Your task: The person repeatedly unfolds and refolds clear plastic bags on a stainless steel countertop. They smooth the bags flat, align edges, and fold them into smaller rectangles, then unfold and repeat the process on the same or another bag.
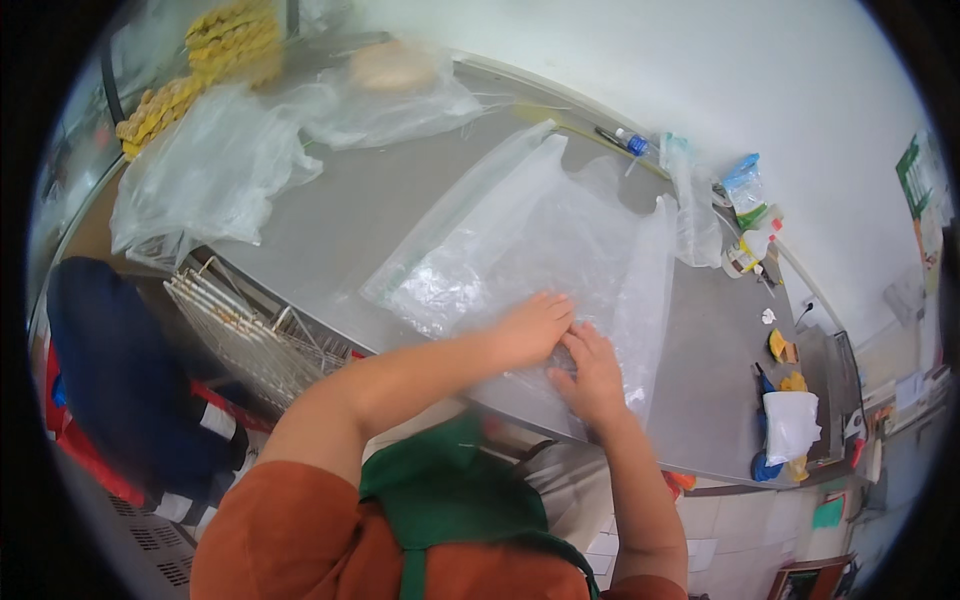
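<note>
A large clear plastic bag (555,217) lies spread over the grey tabletop (337,195), its handle-like upper ends pointing away from me. My left hand (534,327) rests on the lower part of the bag, slightly blurred. Whether its fingers pinch the plastic cannot be told. Just beside it, my right hand (595,375) lies palm down on the bag, thumb apart from the fingers. The fingertips of both hands meet or nearly meet.
More plastic bags (210,165) lie at the left, near stacked yellow egg trays (232,45). White wire racks (232,330) stand by the front edge, beside a dark blue garment (120,360). Along the right are a spray bottle (750,247) and a folded white cloth (791,427).
</note>
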A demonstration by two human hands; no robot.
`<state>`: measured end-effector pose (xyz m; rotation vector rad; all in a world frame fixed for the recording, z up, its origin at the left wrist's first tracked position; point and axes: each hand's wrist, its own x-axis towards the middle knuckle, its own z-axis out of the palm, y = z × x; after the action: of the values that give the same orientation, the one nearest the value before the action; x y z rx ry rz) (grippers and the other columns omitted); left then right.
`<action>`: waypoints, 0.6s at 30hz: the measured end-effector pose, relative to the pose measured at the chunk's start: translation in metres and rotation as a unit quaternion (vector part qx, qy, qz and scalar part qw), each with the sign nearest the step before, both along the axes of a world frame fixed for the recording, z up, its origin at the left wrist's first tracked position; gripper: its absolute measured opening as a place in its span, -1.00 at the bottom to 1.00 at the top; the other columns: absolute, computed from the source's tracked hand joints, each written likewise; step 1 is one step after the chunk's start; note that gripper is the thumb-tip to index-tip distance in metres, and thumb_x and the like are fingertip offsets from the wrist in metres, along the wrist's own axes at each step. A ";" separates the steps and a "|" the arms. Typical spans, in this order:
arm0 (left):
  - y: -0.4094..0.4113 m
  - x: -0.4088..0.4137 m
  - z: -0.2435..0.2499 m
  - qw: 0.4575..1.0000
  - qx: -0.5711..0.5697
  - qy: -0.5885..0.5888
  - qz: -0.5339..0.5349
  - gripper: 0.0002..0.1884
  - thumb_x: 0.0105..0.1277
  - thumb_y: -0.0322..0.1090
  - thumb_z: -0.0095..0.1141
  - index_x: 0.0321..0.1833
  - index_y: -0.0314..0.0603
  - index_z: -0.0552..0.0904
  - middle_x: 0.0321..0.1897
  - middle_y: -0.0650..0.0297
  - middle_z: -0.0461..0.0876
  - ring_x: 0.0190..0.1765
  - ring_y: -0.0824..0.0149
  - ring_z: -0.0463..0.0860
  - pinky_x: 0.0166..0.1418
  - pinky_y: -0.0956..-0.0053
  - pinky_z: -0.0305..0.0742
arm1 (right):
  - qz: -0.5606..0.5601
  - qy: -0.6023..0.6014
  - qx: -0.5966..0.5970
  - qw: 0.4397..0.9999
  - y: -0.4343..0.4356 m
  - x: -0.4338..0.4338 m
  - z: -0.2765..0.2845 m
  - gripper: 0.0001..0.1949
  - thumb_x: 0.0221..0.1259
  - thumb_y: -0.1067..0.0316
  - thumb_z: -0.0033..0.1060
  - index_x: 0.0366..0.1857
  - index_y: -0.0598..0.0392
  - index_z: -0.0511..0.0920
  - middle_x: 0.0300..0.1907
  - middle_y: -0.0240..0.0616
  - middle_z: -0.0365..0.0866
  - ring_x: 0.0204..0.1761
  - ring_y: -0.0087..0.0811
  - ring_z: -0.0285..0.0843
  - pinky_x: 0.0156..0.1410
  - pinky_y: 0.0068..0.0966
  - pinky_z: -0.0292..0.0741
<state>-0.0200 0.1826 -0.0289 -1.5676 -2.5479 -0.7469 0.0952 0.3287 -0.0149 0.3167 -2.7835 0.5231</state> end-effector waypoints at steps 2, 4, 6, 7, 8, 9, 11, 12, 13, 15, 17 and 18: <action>-0.001 0.000 -0.015 0.999 0.033 0.004 0.013 -0.63 0.21 -0.45 0.09 0.12 -0.26 0.56 0.23 0.03 0.50 0.35 -0.01 0.42 0.43 0.15 0.28 | 0.009 -0.021 -0.032 0.999 0.003 0.001 -0.011 -0.40 0.09 0.22 0.38 0.28 -0.01 0.44 0.36 -0.09 0.39 0.47 -0.01 0.22 0.51 0.03 0.13; -0.005 0.003 -0.028 0.994 0.075 0.055 0.052 -0.60 0.26 -0.43 0.06 0.19 -0.23 0.54 0.30 0.04 0.46 0.42 0.02 0.36 0.46 0.11 0.24 | 0.008 -0.016 -0.014 1.000 0.000 0.001 -0.012 -0.38 0.10 0.22 0.38 0.31 -0.02 0.42 0.39 -0.10 0.38 0.48 -0.01 0.20 0.51 0.03 0.15; -0.006 0.007 -0.022 0.996 0.004 0.041 0.076 -0.55 0.31 -0.37 0.02 0.29 -0.15 0.48 0.39 0.07 0.37 0.50 0.06 0.25 0.50 -0.01 0.15 | 0.001 -0.017 -0.007 1.000 0.000 0.002 -0.014 -0.35 0.11 0.19 0.36 0.35 -0.04 0.40 0.41 -0.11 0.35 0.50 -0.02 0.17 0.51 0.05 0.13; -0.008 0.009 -0.014 0.995 -0.029 0.036 0.088 -0.52 0.34 -0.34 0.01 0.35 -0.11 0.46 0.44 0.08 0.32 0.54 0.08 0.19 0.51 -0.07 0.10 | -0.003 -0.019 -0.006 1.000 0.001 0.002 -0.015 -0.34 0.12 0.16 0.36 0.37 -0.04 0.38 0.43 -0.11 0.33 0.51 -0.02 0.15 0.52 0.07 0.10; -0.007 0.008 -0.012 0.994 -0.057 0.035 0.091 -0.51 0.37 -0.26 -0.02 0.39 -0.05 0.43 0.48 0.10 0.26 0.57 0.08 0.13 0.52 -0.14 0.04 | -0.006 -0.021 -0.005 1.000 0.001 0.003 -0.015 -0.32 0.13 0.13 0.35 0.39 -0.05 0.37 0.44 -0.11 0.31 0.52 -0.02 0.13 0.52 0.09 0.07; -0.007 0.007 -0.011 0.991 -0.084 0.034 0.096 -0.49 0.41 -0.18 -0.05 0.42 0.00 0.40 0.52 0.12 0.21 0.60 0.08 0.07 0.53 -0.20 -0.02 | -0.011 -0.033 0.000 0.999 0.001 0.003 -0.012 -0.31 0.13 0.11 0.34 0.40 -0.06 0.35 0.45 -0.12 0.30 0.53 -0.02 0.11 0.53 0.10 0.05; -0.010 0.003 -0.006 0.987 -0.123 0.032 0.101 -0.44 0.44 -0.02 -0.09 0.48 0.09 0.35 0.57 0.14 0.12 0.62 0.06 -0.01 0.53 -0.28 -0.12 | -0.021 -0.056 0.009 0.998 -0.003 0.002 -0.007 -0.29 0.13 0.08 0.33 0.42 -0.07 0.33 0.48 -0.12 0.26 0.55 -0.03 0.07 0.55 0.12 -0.01; -0.015 0.001 -0.001 0.985 -0.136 0.031 0.101 -0.41 0.43 0.06 -0.10 0.49 0.12 0.34 0.58 0.15 0.10 0.63 0.03 -0.03 0.54 -0.30 -0.15 | -0.024 -0.060 0.015 0.998 -0.002 0.003 -0.007 -0.29 0.14 0.05 0.32 0.43 -0.07 0.32 0.49 -0.12 0.24 0.55 -0.02 0.06 0.55 0.13 -0.02; -0.019 -0.003 0.002 0.983 -0.148 0.031 0.101 -0.38 0.43 0.14 -0.12 0.51 0.15 0.32 0.60 0.15 0.08 0.63 0.01 -0.05 0.54 -0.32 -0.18 | -0.027 -0.064 0.022 0.997 -0.002 0.004 -0.006 -0.28 0.15 0.02 0.30 0.43 -0.08 0.32 0.50 -0.11 0.23 0.56 -0.02 0.04 0.55 0.13 -0.03; -0.028 -0.016 0.004 0.977 -0.165 0.030 0.136 -0.32 0.41 0.24 -0.13 0.54 0.19 0.27 0.61 0.15 0.03 0.64 -0.01 -0.09 0.55 -0.30 -0.21 | -0.033 -0.077 0.040 0.996 -0.003 0.005 -0.005 -0.29 0.18 -0.04 0.26 0.44 -0.08 0.32 0.51 -0.10 0.19 0.57 -0.02 0.00 0.56 0.14 -0.05; -0.039 -0.029 0.007 0.968 -0.181 0.020 0.171 -0.29 0.39 0.28 -0.14 0.56 0.22 0.23 0.62 0.15 -0.01 0.64 -0.02 -0.12 0.56 -0.27 -0.23 | -0.041 -0.094 0.060 0.993 -0.004 0.007 -0.003 -0.29 0.21 -0.10 0.21 0.44 -0.09 0.32 0.53 -0.09 0.15 0.58 -0.02 -0.04 0.57 0.13 -0.09; -0.045 -0.034 0.009 0.964 -0.188 0.009 0.189 -0.28 0.39 0.29 -0.13 0.56 0.22 0.22 0.62 0.15 -0.02 0.64 -0.02 -0.13 0.57 -0.25 -0.23 | -0.040 -0.102 0.062 0.992 -0.004 0.007 -0.002 -0.29 0.22 -0.12 0.19 0.45 -0.09 0.31 0.54 -0.09 0.14 0.59 -0.03 -0.06 0.57 0.13 -0.10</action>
<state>-0.0544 0.1374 -0.0198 -1.0813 -2.9722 -0.2143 0.1020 0.3242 -0.0172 0.1853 -3.0188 0.3837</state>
